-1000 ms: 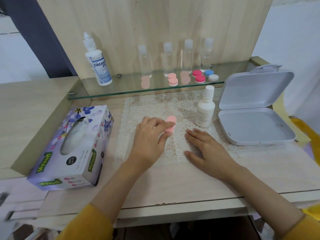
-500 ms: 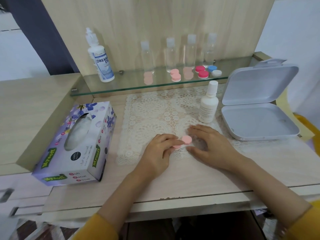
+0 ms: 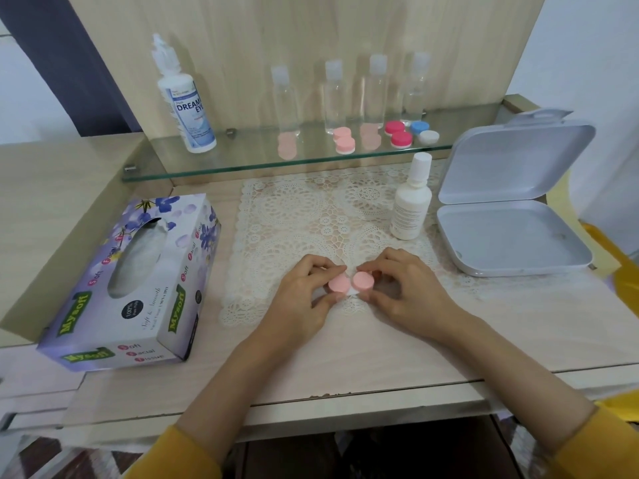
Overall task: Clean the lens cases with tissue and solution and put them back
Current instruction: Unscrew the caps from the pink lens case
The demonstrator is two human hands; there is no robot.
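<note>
While both hands hold it low over the cream lace mat (image 3: pixel 294 216) at the front of the pale wooden counter (image 3: pixel 345 354), the pale pink twin-cup plastic lens case (image 3: pixel 351 285) sits between them. It has two round pink caps side by side on a white bridge. My left hand (image 3: pixel 304 299) curls round the left cap, thumb below and fingertips above. My right hand (image 3: pixel 408 295) pinches the right cap the same way. Whether the case touches the mat I cannot tell.

I judge the step in hand to be unscrewing the caps. To do it well I would let one hand only steady its side while the other twists, since turning both at once would strain the thin bridge. I would keep the case level and close to the mat, so a freed cap lands on lace and does not roll toward the counter's front edge.

The purple flowered cardboard tissue box (image 3: pixel 138 271) lies to the left, and the small white plastic solution bottle (image 3: pixel 410 205) stands upright just behind the right hand — both look easy to reach. Other round-capped lens cases (image 3: pixel 344 140) wait on the glass shelf (image 3: pixel 242 164) behind.
</note>
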